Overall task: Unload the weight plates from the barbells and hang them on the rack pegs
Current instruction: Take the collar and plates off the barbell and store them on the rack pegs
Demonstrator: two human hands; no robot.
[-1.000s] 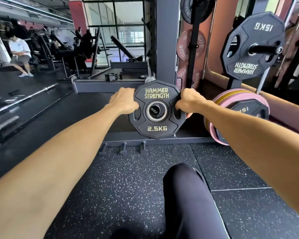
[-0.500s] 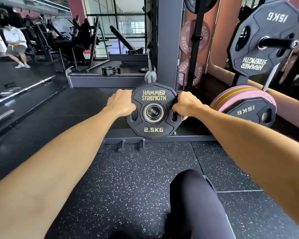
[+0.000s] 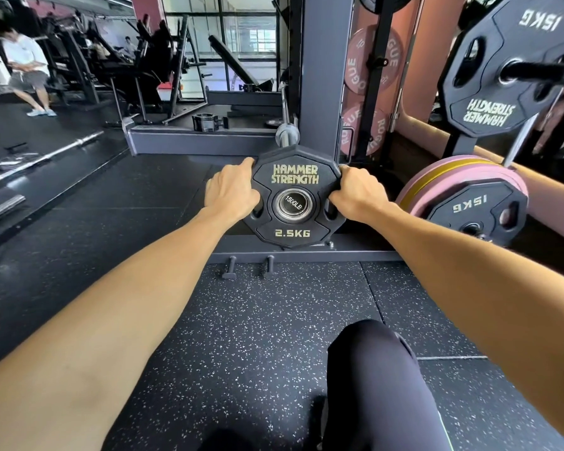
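A black 2.5 kg Hammer Strength plate (image 3: 294, 180) sits upright on a barbell sleeve whose end cap (image 3: 293, 205) shows through its centre hole. My left hand (image 3: 230, 192) grips the plate's left edge and my right hand (image 3: 358, 193) grips its right edge, fingers through the side slots. To the right, a black 15 kg plate (image 3: 477, 211) leans in front of pink and yellow bumper plates (image 3: 450, 172). Another 15 kg plate (image 3: 489, 76) hangs on a rack peg (image 3: 538, 71) at upper right.
The grey rack upright (image 3: 323, 76) stands just behind the small plate, with its base beam (image 3: 306, 255) and two short floor pegs (image 3: 231, 268) below. A bare barbell (image 3: 43, 156) lies at left. A person (image 3: 26, 66) sits far left. My knee (image 3: 372, 369) is at bottom centre.
The view has moved in closer and slightly down. Both hands keep their grip on the 2.5 kg plate, which stays on the sleeve end at about the same spot.
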